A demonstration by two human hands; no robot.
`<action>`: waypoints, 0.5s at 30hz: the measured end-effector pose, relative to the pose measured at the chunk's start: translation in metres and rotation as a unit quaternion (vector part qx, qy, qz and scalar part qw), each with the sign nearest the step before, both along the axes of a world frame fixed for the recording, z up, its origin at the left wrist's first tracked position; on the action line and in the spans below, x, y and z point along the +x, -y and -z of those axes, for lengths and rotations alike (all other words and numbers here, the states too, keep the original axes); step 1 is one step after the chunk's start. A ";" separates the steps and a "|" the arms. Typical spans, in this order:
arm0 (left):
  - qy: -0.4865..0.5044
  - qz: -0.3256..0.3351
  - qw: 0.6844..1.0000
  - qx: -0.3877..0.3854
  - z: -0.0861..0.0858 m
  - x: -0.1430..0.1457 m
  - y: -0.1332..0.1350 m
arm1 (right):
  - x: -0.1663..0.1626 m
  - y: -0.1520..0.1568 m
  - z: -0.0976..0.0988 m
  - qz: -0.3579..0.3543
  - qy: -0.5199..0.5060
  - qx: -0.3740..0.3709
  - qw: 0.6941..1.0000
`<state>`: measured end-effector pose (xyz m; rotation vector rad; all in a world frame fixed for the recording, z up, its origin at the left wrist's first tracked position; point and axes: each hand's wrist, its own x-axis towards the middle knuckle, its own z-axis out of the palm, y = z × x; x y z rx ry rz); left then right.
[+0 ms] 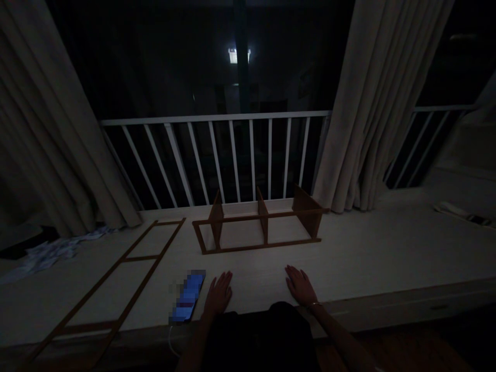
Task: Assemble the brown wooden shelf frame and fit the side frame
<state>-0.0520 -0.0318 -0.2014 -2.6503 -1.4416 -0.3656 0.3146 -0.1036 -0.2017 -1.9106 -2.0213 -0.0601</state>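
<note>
My left hand (219, 292) lies flat on the pale ledge (248, 276), fingers stretched out, with nothing in it. Just left of it a phone (188, 297) with a lit, blurred screen rests on the ledge, a white cable at its lower end. My right hand (300, 285), a thin bracelet at its wrist, also lies flat with fingers extended and holds nothing. Beyond both hands a brown wooden shelf frame (265, 232) with upright panels stands on the ledge, touched by neither hand. Farther left lies a flat, ladder-like wooden frame (141, 258), its near end past the front edge.
A white railing (217, 118) runs before the dark window. Beige curtains (358, 103) hang on both sides. Crumpled patterned cloth or paper (58, 251) lies at far left. A strap-like item (461, 213) is at far right. The ledge drops off at its front edge.
</note>
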 end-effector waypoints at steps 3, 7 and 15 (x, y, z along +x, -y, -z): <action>0.002 0.001 1.000 0.002 -0.001 0.000 0.000 | 0.000 0.000 0.000 0.000 0.002 0.004 1.000; 0.004 0.000 1.000 0.001 0.001 -0.001 0.000 | 0.000 0.000 0.003 -0.001 0.002 0.010 1.000; 0.009 0.001 1.000 -0.001 0.000 -0.001 0.000 | 0.000 -0.001 0.002 0.000 0.000 0.000 1.000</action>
